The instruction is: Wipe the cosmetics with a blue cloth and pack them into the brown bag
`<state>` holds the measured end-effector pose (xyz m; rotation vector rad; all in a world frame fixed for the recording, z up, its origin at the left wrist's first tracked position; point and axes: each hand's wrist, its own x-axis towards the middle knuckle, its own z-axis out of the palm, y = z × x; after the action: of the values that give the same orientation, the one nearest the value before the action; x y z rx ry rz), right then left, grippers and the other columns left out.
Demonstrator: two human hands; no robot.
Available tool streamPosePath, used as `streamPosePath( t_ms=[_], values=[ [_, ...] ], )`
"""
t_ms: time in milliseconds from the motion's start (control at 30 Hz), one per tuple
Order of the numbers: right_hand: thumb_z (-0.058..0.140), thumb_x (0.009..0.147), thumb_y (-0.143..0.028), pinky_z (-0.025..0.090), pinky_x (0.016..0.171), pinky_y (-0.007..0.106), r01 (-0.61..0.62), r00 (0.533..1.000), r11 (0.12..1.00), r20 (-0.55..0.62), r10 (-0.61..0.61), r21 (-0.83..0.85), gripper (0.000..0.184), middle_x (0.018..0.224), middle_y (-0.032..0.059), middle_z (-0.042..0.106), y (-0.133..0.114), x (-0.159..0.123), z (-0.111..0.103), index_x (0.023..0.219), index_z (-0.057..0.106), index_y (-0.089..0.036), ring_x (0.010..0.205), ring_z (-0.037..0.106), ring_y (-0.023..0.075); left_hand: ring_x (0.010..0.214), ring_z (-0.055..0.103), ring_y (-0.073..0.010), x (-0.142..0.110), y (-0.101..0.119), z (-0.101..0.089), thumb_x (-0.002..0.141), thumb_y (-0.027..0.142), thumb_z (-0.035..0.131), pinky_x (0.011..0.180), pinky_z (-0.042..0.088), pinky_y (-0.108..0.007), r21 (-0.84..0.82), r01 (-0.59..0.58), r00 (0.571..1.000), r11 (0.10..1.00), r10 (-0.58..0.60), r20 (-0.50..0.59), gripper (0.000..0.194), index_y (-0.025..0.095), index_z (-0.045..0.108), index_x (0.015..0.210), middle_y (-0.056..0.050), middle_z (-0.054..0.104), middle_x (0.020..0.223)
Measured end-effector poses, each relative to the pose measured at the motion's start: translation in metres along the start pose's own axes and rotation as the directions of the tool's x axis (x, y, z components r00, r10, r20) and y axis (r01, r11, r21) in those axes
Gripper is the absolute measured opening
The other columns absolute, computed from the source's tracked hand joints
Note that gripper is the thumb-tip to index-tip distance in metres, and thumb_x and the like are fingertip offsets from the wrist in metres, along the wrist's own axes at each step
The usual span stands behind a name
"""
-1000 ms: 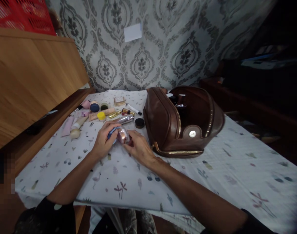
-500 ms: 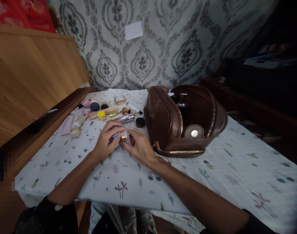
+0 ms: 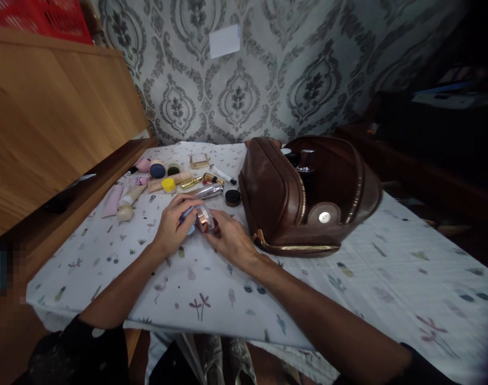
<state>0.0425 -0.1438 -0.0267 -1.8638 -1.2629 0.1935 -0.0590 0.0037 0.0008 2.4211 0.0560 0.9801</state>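
My right hand (image 3: 232,239) is closed around a small clear cosmetic jar (image 3: 204,218) with a copper-coloured band. Against its left side, my left hand (image 3: 172,224) has its fingers curled over a blue item (image 3: 185,215), mostly hidden by the fingers; its kind cannot be made out. Both hands are just above the cloth, near the middle of the table. Beyond them lie a silver tube (image 3: 209,191) and a black-lidded jar (image 3: 233,198). A brown leather bag (image 3: 268,198) stands unzipped to the right, with a dark bottle with a shiny cap (image 3: 307,160) inside.
Several cosmetics lie at the back left, among them a yellow-lidded jar (image 3: 168,185), a pink tube (image 3: 114,201), a perfume bottle (image 3: 199,161) and a white brush (image 3: 223,174). A wooden cabinet (image 3: 63,123) borders the left side; patterned wallpaper (image 3: 260,80) rises behind the printed tablecloth (image 3: 223,305).
The clear jar has tilted slightly between my hands, and more of its copper band shows. The view has shifted a little; the bag and the laid-out cosmetics stay put.
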Motion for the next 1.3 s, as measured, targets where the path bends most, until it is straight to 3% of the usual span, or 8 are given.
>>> streamPosePath(
  t_ms=[267,500,767,967,1167,1300],
  values=[
    [0.067,0.077,-0.018,0.041,0.067,0.027,0.045,0.997,0.998,-0.054,-0.048,-0.053,0.018,0.088,0.0021,0.062,-0.0040,-0.0009,-0.0012,0.095,0.064,-0.019,0.070,0.053,0.0155,0.106,0.060,-0.0207,-0.0020,0.0037,0.0002,0.096,0.023,0.051,0.096,0.050,-0.038,0.033,-0.088,0.996,0.996,0.088,0.016,0.023,0.019,0.069,0.109,-0.008,0.062,0.109],
    [0.065,0.078,-0.024,0.042,0.065,0.028,0.039,0.993,0.999,-0.109,-0.040,-0.015,0.029,0.081,0.0020,0.062,-0.0052,-0.0004,-0.0020,0.105,0.066,-0.015,0.067,0.052,0.0158,0.109,0.058,-0.0219,-0.0023,0.0070,0.0000,0.095,0.018,0.052,0.097,0.049,-0.041,0.022,-0.243,0.969,0.970,0.242,0.050,0.024,0.020,0.067,0.113,-0.010,0.060,0.115],
    [0.071,0.076,-0.020,0.049,0.077,0.032,-0.001,1.000,0.999,-0.030,0.003,0.043,0.071,0.098,0.0049,0.065,0.0014,0.0027,-0.0015,0.142,0.048,-0.018,0.079,0.059,0.0169,0.107,0.060,-0.0213,-0.0003,0.0016,-0.0009,0.096,0.024,0.052,0.098,0.049,-0.040,-0.003,-0.050,0.999,0.999,0.050,0.021,0.023,0.021,0.070,0.109,-0.008,0.060,0.112],
    [0.064,0.081,-0.017,0.049,0.076,0.033,-0.034,0.999,0.999,0.005,0.034,0.029,0.066,0.097,0.0053,0.066,0.0011,0.0014,-0.0007,0.144,0.044,-0.019,0.078,0.060,0.0180,0.108,0.060,-0.0216,0.0003,0.0036,-0.0017,0.096,0.025,0.051,0.099,0.049,-0.041,-0.044,-0.016,0.999,0.999,0.018,0.028,0.023,0.022,0.071,0.107,-0.007,0.061,0.112],
    [0.070,0.079,-0.018,0.047,0.076,0.032,-0.054,0.998,0.998,0.024,0.054,-0.008,0.074,0.102,0.0055,0.065,0.0004,0.0006,-0.0007,0.146,0.041,-0.023,0.083,0.061,0.0192,0.109,0.059,-0.0216,-0.0002,0.0035,-0.0020,0.096,0.025,0.051,0.100,0.048,-0.040,-0.087,-0.002,0.999,0.996,0.005,0.035,0.024,0.021,0.072,0.109,-0.008,0.061,0.113],
    [0.069,0.081,-0.021,0.046,0.074,0.031,-0.060,0.998,0.998,0.036,0.060,-0.005,0.076,0.093,0.0027,0.064,0.0008,0.0014,-0.0006,0.149,0.036,-0.022,0.078,0.059,0.0179,0.108,0.060,-0.0220,0.0002,0.0041,-0.0031,0.097,0.025,0.050,0.100,0.048,-0.041,-0.111,-0.035,0.997,0.993,0.043,0.070,0.026,0.022,0.073,0.109,-0.008,0.061,0.113]
  ],
)
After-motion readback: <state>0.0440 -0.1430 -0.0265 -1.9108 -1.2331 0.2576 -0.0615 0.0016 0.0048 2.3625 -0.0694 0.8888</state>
